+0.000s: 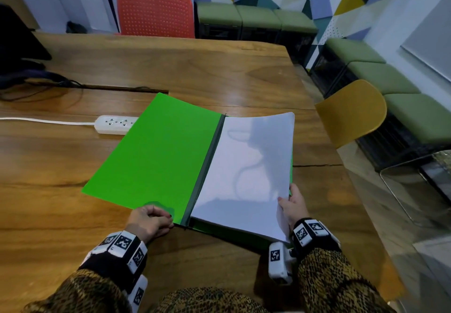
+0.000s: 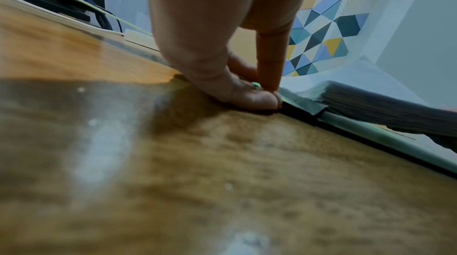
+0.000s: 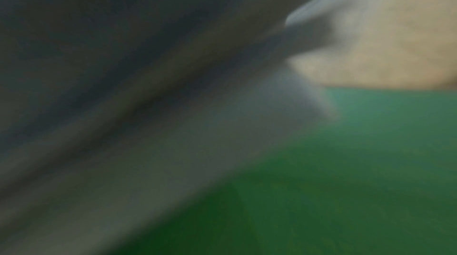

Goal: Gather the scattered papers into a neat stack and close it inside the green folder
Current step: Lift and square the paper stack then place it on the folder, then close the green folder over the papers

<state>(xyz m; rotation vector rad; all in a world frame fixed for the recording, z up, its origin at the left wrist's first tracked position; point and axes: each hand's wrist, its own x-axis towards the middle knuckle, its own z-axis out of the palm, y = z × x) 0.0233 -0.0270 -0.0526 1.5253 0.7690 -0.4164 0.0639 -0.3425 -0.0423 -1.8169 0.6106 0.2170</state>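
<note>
The green folder [image 1: 156, 156] lies open on the wooden table [image 1: 48, 166], its dark spine [image 1: 210, 166] running down the middle. A stack of white papers [image 1: 249, 166] sits on its right half, the far edge curled up. My left hand [image 1: 151, 220] pinches the near edge of the left cover beside the spine; the left wrist view shows the thumb [image 2: 247, 99] and a fingertip [image 2: 269, 75] meeting on that edge. My right hand [image 1: 294, 205] grips the near right corner of the paper stack, thumb on top. The right wrist view is a blur of green and grey.
A white power strip [image 1: 114, 124] with its cord lies left of the folder's far corner. Dark cables and a monitor base [image 1: 22, 44] sit at the far left. An orange chair [image 1: 156, 11] stands behind the table, a yellow chair [image 1: 353, 112] to the right.
</note>
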